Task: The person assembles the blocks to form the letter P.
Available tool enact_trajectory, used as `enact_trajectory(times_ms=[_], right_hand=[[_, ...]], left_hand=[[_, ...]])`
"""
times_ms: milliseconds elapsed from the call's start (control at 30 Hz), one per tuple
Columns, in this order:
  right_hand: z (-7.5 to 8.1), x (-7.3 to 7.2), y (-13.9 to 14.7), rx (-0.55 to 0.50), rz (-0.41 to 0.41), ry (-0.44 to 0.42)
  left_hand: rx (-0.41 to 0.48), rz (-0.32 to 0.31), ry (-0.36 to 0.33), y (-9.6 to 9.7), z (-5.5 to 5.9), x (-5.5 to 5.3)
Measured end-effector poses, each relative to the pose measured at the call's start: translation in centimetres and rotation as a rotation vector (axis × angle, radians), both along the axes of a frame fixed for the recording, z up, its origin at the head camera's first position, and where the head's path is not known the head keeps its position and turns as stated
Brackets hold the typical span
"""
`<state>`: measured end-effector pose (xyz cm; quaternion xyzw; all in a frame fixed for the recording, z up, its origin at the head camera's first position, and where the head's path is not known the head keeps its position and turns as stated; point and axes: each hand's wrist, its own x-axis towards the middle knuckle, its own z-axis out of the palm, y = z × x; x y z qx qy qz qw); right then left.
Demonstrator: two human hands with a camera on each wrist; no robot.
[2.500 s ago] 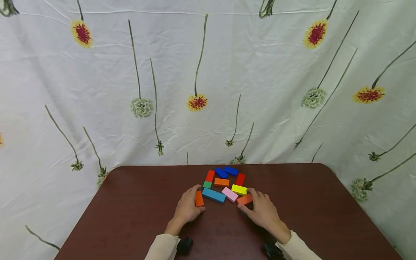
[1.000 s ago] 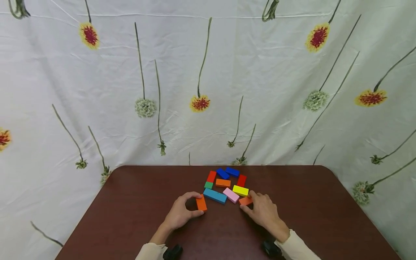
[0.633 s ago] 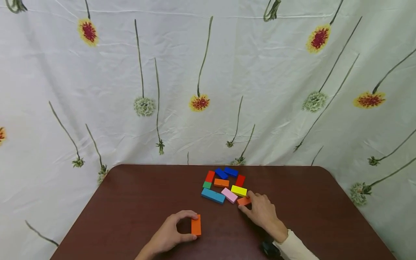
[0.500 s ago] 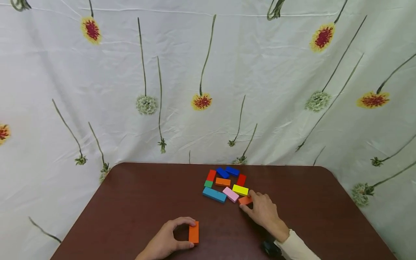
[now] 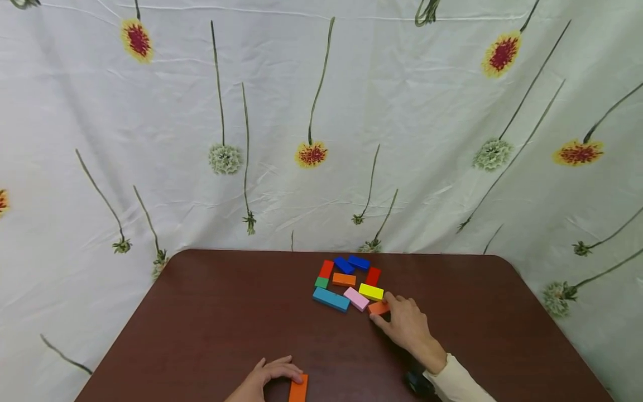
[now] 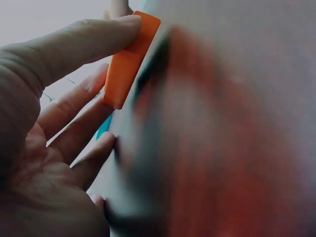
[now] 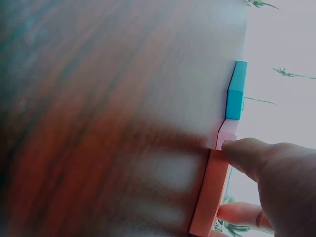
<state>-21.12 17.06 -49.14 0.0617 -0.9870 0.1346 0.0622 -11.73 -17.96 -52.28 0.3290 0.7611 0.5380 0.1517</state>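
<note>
At the near side of the table, my left hand (image 5: 271,382) holds an orange block (image 5: 298,388) whose near end is cut off by the head view. The left wrist view shows my thumb on one end of that orange block (image 6: 128,64) and fingers at the other. Farther off, my right hand (image 5: 409,324) pinches an orange-red block (image 5: 378,308) at the front right of a group of blocks. In the right wrist view the orange-red block (image 7: 210,192) lies on the table, thumb at its far end, beside a pink block (image 7: 227,132).
Several coloured blocks lie in a loose ring: light blue (image 5: 331,298), green (image 5: 321,282), yellow (image 5: 371,291), red (image 5: 326,269) and dark blue (image 5: 359,262) among them. Another orange block (image 5: 344,279) lies inside it. A flower-print cloth (image 5: 271,111) hangs behind the brown table (image 5: 226,312).
My left hand has drawn its orange block from beside the light blue one toward the table's near side. The right hand has kept its place at the orange-red block.
</note>
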Motion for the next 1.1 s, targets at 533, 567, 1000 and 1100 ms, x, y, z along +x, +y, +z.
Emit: enact_trajectory(times_ms=[533,567,1000,1100], right_hand=[[0.0,0.1,0.0,-0.007,0.001,0.002],[0.0,0.1,0.0,-0.008,0.001,0.003],[0.2,0.4,-0.3,0.005,-0.038,-0.022],[0.2,0.4,0.0,-0.005,-0.038,0.016]], left_hand=[[-0.004,0.033,-0.051,0.0,-1.4,0.5],[-0.004,0.031,-0.057,0.0,-1.3,0.5],[-0.059,-0.006,-0.121,-0.1,-1.6,0.3],[-0.066,0.003,-0.116,-0.2,-1.5,0.4]])
